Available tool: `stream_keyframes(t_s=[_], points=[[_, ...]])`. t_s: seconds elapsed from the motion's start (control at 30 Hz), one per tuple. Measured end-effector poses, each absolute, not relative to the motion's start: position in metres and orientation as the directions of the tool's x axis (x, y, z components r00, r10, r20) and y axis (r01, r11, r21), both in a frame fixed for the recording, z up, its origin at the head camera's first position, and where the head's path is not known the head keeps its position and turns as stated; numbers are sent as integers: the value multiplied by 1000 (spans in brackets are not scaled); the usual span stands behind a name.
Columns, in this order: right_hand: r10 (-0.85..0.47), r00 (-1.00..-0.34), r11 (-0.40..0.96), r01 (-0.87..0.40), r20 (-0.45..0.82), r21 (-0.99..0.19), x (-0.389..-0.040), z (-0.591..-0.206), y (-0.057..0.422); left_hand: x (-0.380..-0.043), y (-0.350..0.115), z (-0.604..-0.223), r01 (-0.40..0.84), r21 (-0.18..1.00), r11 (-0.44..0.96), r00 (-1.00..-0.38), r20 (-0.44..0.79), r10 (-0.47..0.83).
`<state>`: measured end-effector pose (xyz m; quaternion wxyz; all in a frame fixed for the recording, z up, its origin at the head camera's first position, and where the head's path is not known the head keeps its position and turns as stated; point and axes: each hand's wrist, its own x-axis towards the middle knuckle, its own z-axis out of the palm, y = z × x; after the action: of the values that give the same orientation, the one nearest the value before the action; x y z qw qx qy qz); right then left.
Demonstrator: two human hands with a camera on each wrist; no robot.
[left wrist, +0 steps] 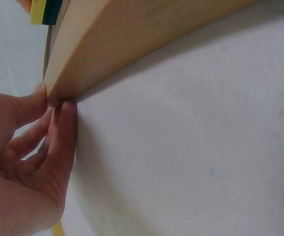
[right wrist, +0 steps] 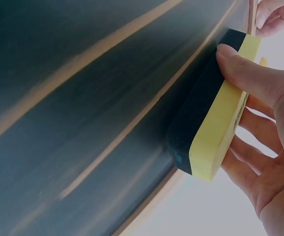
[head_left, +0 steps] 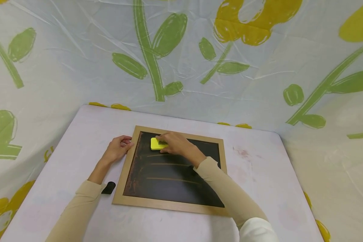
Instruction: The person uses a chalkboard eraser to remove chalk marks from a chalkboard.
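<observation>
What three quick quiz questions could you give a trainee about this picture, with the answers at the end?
1. Which hand holds the yellow-and-black eraser?
2. True or false: the left hand lies in the middle of the dark board.
3. Which colour are the streaks on the board: A green, B orange-brown, or C blue?

Key:
1. The right hand.
2. False; in the head view it is at the left side of the wooden frame.
3. B, orange-brown.
</observation>
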<state>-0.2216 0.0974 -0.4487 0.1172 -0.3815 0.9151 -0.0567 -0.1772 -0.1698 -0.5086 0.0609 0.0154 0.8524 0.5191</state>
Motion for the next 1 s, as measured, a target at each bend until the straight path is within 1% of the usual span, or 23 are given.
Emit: stream_keyframes(t_s=[0.3,1.0], points=[[-684,-707,729,-653,-182,-204,-220,-448,118,-177,-169,-509,-43,888,457,-992,-92,85],[-655,-742,754,-627,-143,-199,-214,-445,172,-176,-171,-510,-29,888,459,-993,-78,87]])
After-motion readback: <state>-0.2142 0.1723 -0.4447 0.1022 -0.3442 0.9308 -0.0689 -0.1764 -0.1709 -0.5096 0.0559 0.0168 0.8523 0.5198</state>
